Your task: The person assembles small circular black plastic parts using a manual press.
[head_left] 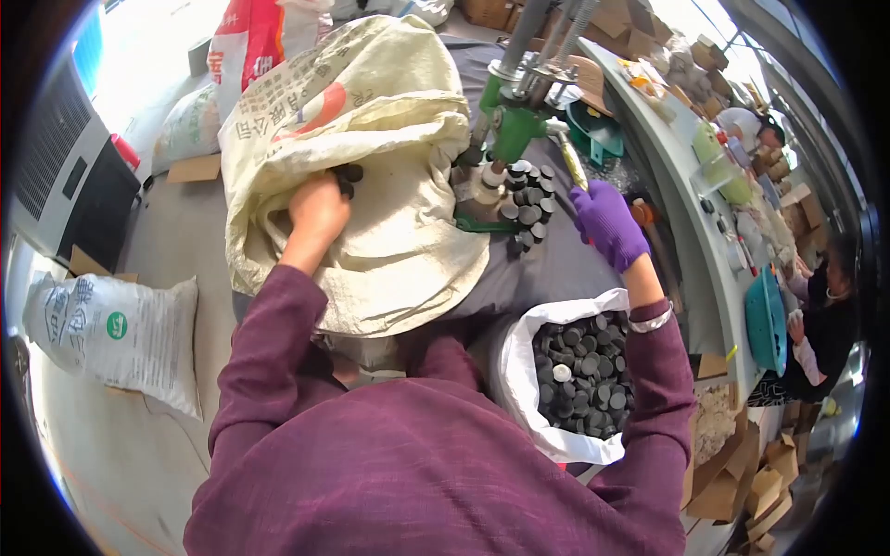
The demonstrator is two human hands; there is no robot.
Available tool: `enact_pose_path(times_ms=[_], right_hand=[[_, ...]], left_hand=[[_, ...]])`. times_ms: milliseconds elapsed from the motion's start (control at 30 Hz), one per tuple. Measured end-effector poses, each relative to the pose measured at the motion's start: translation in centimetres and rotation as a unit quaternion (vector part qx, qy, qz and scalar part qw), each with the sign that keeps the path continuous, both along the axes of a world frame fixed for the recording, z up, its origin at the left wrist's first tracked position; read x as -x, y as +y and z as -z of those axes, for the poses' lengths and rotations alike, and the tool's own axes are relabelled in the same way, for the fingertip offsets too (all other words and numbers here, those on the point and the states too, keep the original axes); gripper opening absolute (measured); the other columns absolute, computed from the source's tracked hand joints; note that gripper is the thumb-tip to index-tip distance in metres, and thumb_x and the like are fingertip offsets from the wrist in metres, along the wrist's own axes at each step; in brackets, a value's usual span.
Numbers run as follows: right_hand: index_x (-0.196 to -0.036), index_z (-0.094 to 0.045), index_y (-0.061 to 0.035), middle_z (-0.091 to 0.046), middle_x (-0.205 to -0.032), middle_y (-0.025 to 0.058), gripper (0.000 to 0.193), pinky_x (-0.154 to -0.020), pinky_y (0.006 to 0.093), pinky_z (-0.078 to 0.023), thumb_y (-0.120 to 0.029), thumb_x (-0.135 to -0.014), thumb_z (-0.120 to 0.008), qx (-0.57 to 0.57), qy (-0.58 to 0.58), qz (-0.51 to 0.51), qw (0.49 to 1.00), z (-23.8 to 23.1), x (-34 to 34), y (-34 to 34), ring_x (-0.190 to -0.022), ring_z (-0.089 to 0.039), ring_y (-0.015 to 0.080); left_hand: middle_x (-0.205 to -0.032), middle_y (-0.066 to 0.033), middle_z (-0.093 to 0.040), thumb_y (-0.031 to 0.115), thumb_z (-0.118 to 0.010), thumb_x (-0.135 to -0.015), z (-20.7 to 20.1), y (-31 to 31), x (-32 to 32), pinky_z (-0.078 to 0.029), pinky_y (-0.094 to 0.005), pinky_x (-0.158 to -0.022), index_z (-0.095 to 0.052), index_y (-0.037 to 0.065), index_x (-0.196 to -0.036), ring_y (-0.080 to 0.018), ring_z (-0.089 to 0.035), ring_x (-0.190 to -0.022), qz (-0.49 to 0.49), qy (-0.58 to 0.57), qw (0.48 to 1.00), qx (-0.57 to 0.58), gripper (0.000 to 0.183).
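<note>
My bare left hand (320, 215) is at the mouth of a large cream woven sack (399, 232), its fingers closed around a few small black caps (349, 173). My right hand (614, 222), in a purple knitted glove, grips the lower end of a lever (571, 162) wrapped in yellow. The lever belongs to a green hand press (515, 134) standing on the grey-covered table. Beneath the press head, a pale round piece (491, 178) sits over the base. Several loose black caps (530, 206) lie heaped just right of the base.
A white sack (513, 371) full of black caps stands below my right forearm. A teal scoop (593, 134) lies behind the press. Full sacks (120, 324) and a grey appliance (69, 162) are at left. Another person (825, 324) works beside the long bench (691, 204) at right.
</note>
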State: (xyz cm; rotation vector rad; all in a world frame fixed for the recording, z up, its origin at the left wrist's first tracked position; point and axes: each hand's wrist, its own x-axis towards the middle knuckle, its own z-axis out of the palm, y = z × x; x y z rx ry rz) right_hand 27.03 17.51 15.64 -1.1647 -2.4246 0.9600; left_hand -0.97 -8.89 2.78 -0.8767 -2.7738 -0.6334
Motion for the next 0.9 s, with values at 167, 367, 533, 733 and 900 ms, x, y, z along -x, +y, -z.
enact_pose_path(times_ms=[167, 367, 533, 733, 900], right_hand=[[-0.086, -0.059, 0.0012, -0.055, -0.061, 0.0041, 0.026, -0.044, 0.0306, -0.043, -0.022, -0.098, -0.053, -0.003, -0.091, -0.075, 0.993, -2.5, 0.8, 1.7, -0.045, -0.052, 0.0141], [-0.092, -0.059, -0.0003, -0.054, -0.061, 0.0039, 0.024, -0.043, 0.029, -0.042, -0.023, -0.098, -0.054, -0.009, 0.017, -0.004, 1.0, 1.6, -0.1, -0.1, -0.045, -0.051, 0.0125], [-0.091, -0.058, 0.0036, -0.059, -0.062, 0.0099, 0.029, -0.047, 0.0346, -0.047, -0.025, -0.097, -0.054, -0.021, 0.01, -0.023, 0.999, 1.1, 0.4, 0.0, -0.049, -0.059, 0.0195], [-0.086, -0.06, 0.0032, -0.057, -0.06, 0.0057, 0.03, -0.046, 0.0328, -0.044, -0.024, -0.096, -0.054, -0.021, -0.035, -0.049, 0.998, -2.4, 0.1, 0.3, -0.046, -0.054, 0.0165], [-0.083, -0.064, 0.0045, -0.061, -0.062, 0.0068, 0.031, -0.046, 0.0321, -0.045, -0.024, -0.094, -0.057, -0.051, -0.149, -0.101, 0.982, -5.4, 1.2, 1.5, -0.047, -0.057, 0.0162]], left_hand=[[-0.121, -0.0205, -0.057, 0.014, -0.061, -0.083, 3.7, -0.7, 1.4, -0.054, -0.0468, -0.082, -0.067, -0.001, -0.1, -0.0384, -0.066, -0.094, -0.04, 0.015, 0.998, 0.042, 0.023], [-0.116, -0.0215, -0.062, 0.02, -0.063, -0.085, 3.5, -0.6, 2.5, -0.055, -0.0464, -0.082, -0.067, 0.001, -0.102, -0.0367, -0.066, -0.096, -0.037, -0.007, 0.997, 0.063, 0.025], [-0.109, -0.023, -0.066, 0.027, -0.072, -0.079, 1.0, -0.1, 0.8, -0.054, -0.045, -0.083, -0.065, 0.001, -0.106, -0.0375, -0.066, -0.099, 0.009, 0.041, 0.999, 0.007, 0.039], [-0.093, -0.02, -0.07, 0.022, -0.074, -0.076, -1.2, 7.6, -5.8, -0.054, -0.0458, -0.081, -0.064, 0.003, -0.105, -0.0382, -0.068, -0.088, 0.225, -0.056, 0.956, -0.182, 0.036], [-0.096, -0.0203, -0.07, 0.022, -0.078, -0.073, 0.8, 12.7, -8.2, -0.054, -0.0441, -0.082, -0.065, 0.002, -0.103, -0.0372, -0.067, -0.092, 0.228, -0.125, 0.938, -0.231, 0.038]])
